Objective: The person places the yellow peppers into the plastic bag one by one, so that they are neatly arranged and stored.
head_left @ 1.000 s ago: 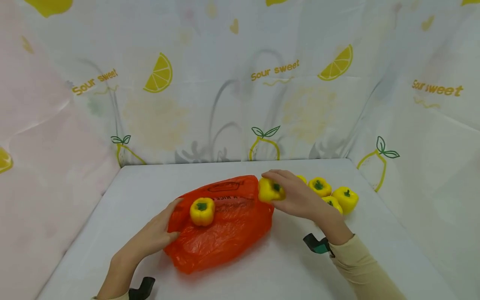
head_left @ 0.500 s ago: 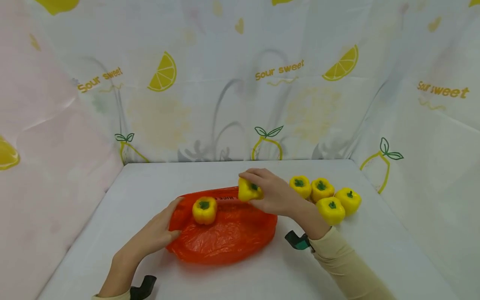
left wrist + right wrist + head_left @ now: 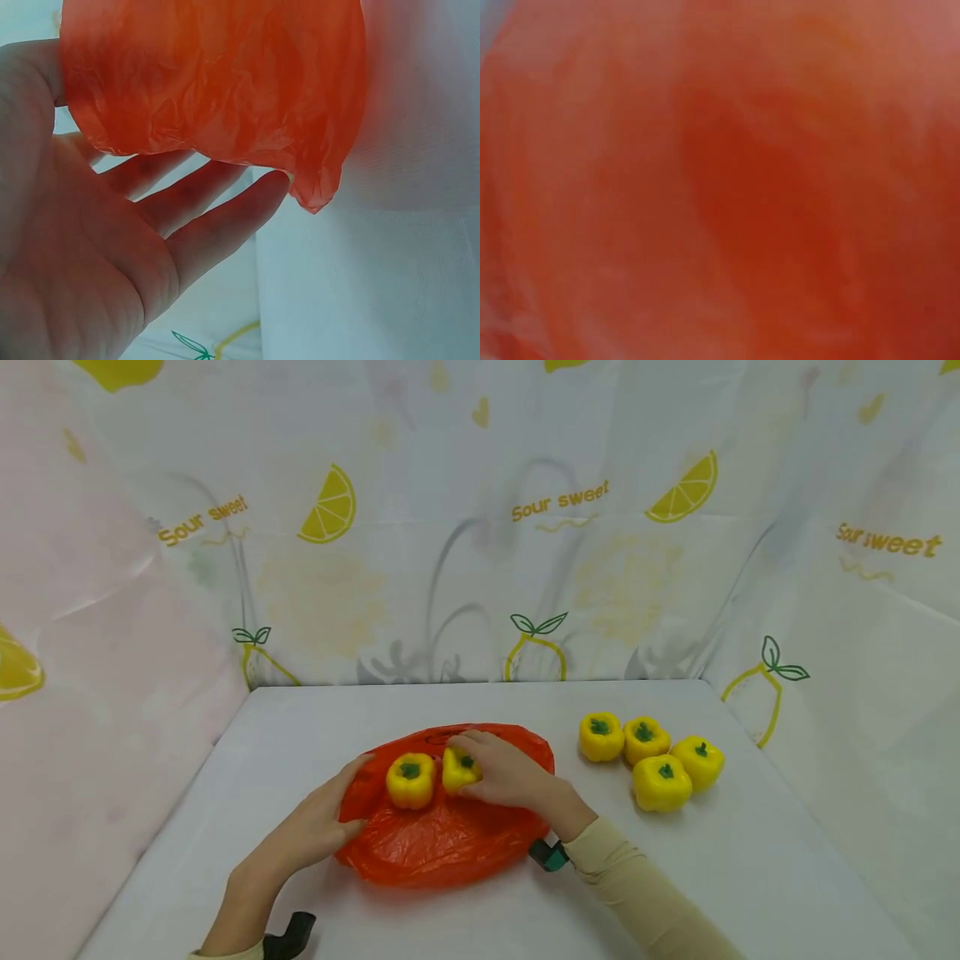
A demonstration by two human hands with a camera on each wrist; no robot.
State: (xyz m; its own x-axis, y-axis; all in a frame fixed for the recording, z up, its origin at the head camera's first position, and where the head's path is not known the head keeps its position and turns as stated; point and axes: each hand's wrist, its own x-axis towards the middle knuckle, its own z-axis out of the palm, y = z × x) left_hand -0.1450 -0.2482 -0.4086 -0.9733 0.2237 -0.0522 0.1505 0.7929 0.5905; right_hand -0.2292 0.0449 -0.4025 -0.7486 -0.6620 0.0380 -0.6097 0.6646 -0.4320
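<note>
A red-orange plastic bag [image 3: 427, 852] lies crumpled on the white table. One yellow bell pepper [image 3: 410, 781] with a green stem sits upright over its left part; whether inside or on top I cannot tell. Just right of that pepper, my right hand [image 3: 506, 772] holds a second yellow bell pepper [image 3: 454, 772], slightly tilted, its right side hidden by the hand. At the bag's left end rests my left hand [image 3: 322, 822], thumb and fingers spread apart. In the left wrist view its extended fingers [image 3: 225, 214] touch the bag's edge. Blurred bag plastic [image 3: 765, 195] fills the right wrist view.
To the right of the bag, several yellow bell peppers [image 3: 662, 783] stand grouped on the white table [image 3: 750, 877]. Behind the table hangs a lemon-printed cloth [image 3: 420, 568], with cloth walls on both sides.
My right hand has moved left and slightly down over the bag, bringing its pepper close beside the other one. The bag's right part has shifted shape. My left hand stays nearly still.
</note>
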